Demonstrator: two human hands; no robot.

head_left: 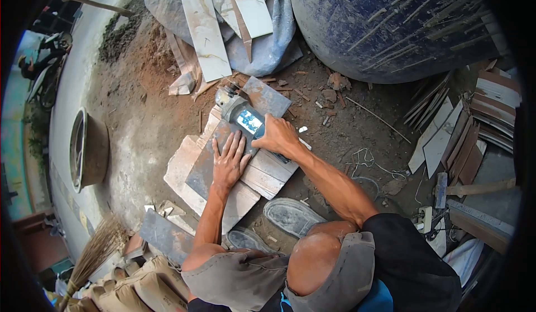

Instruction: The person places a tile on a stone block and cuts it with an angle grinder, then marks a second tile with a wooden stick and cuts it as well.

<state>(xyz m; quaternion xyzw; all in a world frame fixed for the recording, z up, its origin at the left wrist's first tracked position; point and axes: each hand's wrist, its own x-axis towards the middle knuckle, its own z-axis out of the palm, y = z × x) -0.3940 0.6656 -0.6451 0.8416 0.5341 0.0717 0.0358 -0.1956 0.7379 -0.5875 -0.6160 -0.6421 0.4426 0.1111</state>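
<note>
My right hand (278, 135) is wrapped around the body of an angle grinder (245, 116), whose metal head points up and to the left. Flat on a dark grey tile (207, 169) lies my left hand (229, 156), fingers spread, just left of the grinder. That tile rests on pale, dusty slabs (181, 164) on the ground in front of my shoes. Beyond the grinder's head is another grey tile piece (267, 96). The grinder's disc cannot be made out clearly.
Marble-patterned tile strips (206, 35) lean at the top beside a large blue drum (391, 27). Cut tile pieces (441, 130) are stacked at right. A round tub (88, 150) and a straw broom (97, 250) are on the left. Loose string (371, 164) and rubble litter the ground.
</note>
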